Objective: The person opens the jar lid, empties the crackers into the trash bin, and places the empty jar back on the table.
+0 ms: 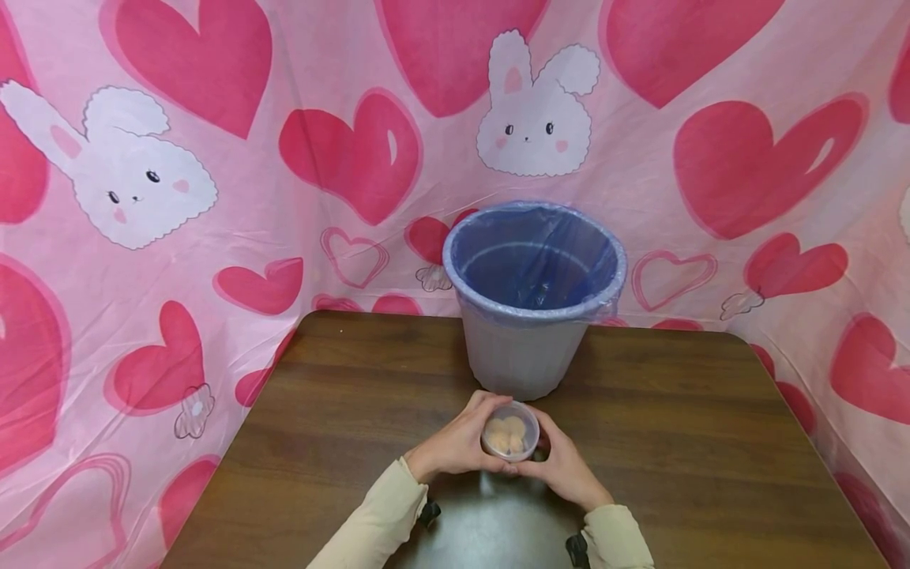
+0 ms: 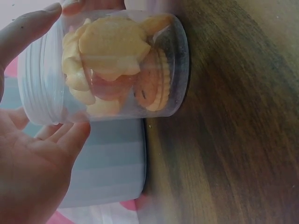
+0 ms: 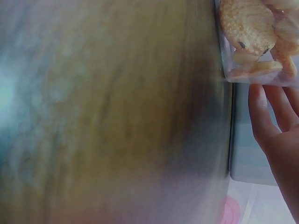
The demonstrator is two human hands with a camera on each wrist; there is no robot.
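Observation:
Between both hands is a clear round plastic jar [image 1: 510, 452] with a translucent screw lid [image 2: 39, 70]. Pale biscuits [image 2: 114, 46] fill much of it, some with scalloped edges. My left hand [image 1: 460, 444] grips the jar from the left, its thumb and fingers around the lid in the left wrist view. From the other side my right hand [image 1: 565, 465] holds the jar, thumb in front and fingers behind. The fingers [image 3: 261, 112] of this hand reach along the jar in the right wrist view, where most of the lid is out of frame.
Just beyond the jar stands a pale waste bin [image 1: 522, 359] lined with a blue translucent bag [image 1: 533, 261]. Everything is on or over a dark brown wooden table [image 1: 355, 395]. A pink curtain [image 1: 441, 158] with hearts and rabbits hangs behind and at both sides.

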